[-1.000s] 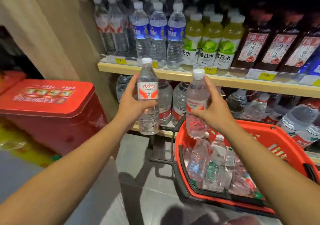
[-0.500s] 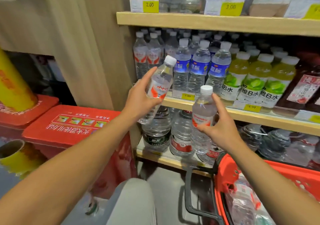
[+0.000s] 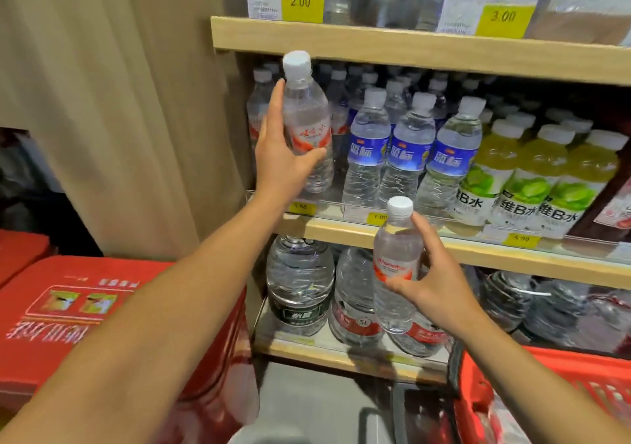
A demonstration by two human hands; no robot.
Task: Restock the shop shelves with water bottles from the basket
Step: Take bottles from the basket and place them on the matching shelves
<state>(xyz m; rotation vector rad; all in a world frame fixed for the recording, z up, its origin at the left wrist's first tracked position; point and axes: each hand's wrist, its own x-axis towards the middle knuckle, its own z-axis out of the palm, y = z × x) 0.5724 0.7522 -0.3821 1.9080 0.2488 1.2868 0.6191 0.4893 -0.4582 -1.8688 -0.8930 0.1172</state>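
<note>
Since last look: left hand (image 3: pixel 280 156) has swung its bottle from a tilt to upright and carried it up to the mouth of the middle shelf; the right hand has barely shifted, and the view has climbed so only a corner of the basket shows.
Left hand: fingers and thumb wrapped round the upper bottle (image 3: pixel 307 126) at its red label, cap just under the shelf board above.
Upper bottle position: in front of the leftmost row of same-label bottles (image 3: pixel 257 115), right beside the blue-label bottles (image 3: pixel 408 150). Whether its base already touches the middle shelf (image 3: pixel 341 230) I cannot tell.
Right hand (image 3: pixel 433 293): fingers curled round the second bottle (image 3: pixel 396 266), held upright below the shelf edge, in front of the big jugs (image 3: pixel 300 283) on the bottom shelf.
Basket (image 3: pixel 560 382): red, lower right, rim only; contents not visible.
Step in hand: shelving the first of two bottles, by my reading.
Next move calls for: sliding the upper bottle into its own row, keeping the cap clear of the board above, setting it down square, then letting go.
After that: the right hand's bottle likely follows into the same row.
</note>
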